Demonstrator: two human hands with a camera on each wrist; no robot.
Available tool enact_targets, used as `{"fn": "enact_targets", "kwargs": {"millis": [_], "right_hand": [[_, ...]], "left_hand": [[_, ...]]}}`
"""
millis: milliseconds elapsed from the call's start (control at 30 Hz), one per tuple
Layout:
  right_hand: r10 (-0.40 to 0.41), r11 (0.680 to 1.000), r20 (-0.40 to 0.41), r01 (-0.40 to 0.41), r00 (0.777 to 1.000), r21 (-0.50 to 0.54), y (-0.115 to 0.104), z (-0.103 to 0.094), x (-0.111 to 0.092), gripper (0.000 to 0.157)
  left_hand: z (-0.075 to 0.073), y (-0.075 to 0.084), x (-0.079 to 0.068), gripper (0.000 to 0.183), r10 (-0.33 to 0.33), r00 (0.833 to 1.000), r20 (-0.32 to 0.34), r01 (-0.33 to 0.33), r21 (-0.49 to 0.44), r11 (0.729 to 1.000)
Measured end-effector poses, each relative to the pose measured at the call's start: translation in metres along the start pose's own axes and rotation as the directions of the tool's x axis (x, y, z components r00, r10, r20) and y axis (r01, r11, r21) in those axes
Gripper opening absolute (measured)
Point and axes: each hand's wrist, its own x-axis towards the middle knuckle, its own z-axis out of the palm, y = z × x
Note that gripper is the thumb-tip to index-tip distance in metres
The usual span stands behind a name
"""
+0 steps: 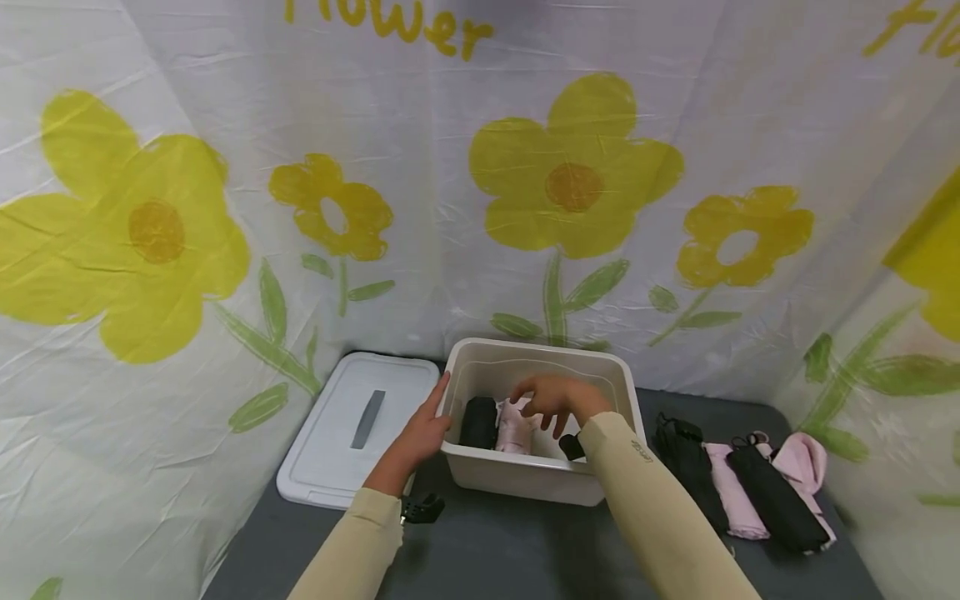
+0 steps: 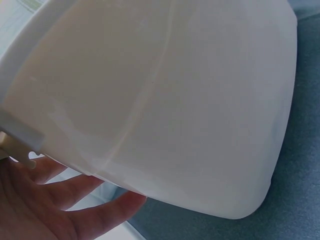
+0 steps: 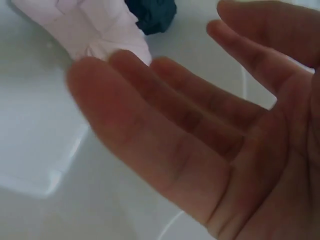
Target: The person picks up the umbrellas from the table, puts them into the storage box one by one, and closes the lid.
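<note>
In the head view a cream plastic storage box [image 1: 517, 473] stands before me. My left hand [image 1: 422, 433] rests against its left side, fingers straight along the wall near the rim; the left wrist view shows those fingers [image 2: 107, 212] at the box's edge. My right hand [image 1: 558, 398] reaches inside, its slightly bent fingers holding nothing. Below the fingers, a pink rolled fabric bundle [image 1: 514, 429] lies beside a black one [image 1: 478, 423] at the box's left end. The right wrist view shows the pink bundle [image 3: 107, 30] just beyond the fingertips, with part of the dark bundle [image 3: 152, 15] behind.
The white lid [image 1: 322, 458] with a grey handle lies left of the box on the dark grey table [image 1: 480, 550]. Several black and pink rolled fabric bundles [image 1: 780, 496] lie side by side at the right. A flower-printed curtain [image 1: 442, 208] hangs behind.
</note>
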Motion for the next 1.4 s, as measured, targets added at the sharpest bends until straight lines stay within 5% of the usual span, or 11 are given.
{"fn": "enact_targets", "kwargs": {"millis": [467, 833, 1133, 1400], "right_hand": [[-0.026, 0.997, 0.017, 0.028, 1.0, -0.076, -0.004, -0.009, -0.024, 0.037], [-0.085, 0.984, -0.048, 0.076, 0.995, -0.161, -0.002, -0.014, -0.046, 0.035], [-0.24, 0.925, -0.157, 0.177, 0.958, -0.335, 0.006, -0.013, -0.061, 0.035], [-0.311, 0.923, -0.18, 0.252, 0.933, -0.292, 0.018, -0.013, -0.077, 0.037]], "left_hand": [[0.001, 0.0, 0.002, 0.078, -0.01, 1.0, -0.002, 0.01, 0.026, 1.0], [0.0, 0.002, -0.001, 0.077, -0.018, 1.0, 0.007, 0.018, 0.039, 0.999], [0.0, 0.0, 0.001, 0.078, -0.021, 1.0, 0.007, 0.021, 0.039, 0.999], [0.0, 0.0, 0.001, 0.078, -0.041, 0.999, 0.016, 0.041, 0.017, 0.999]]}}
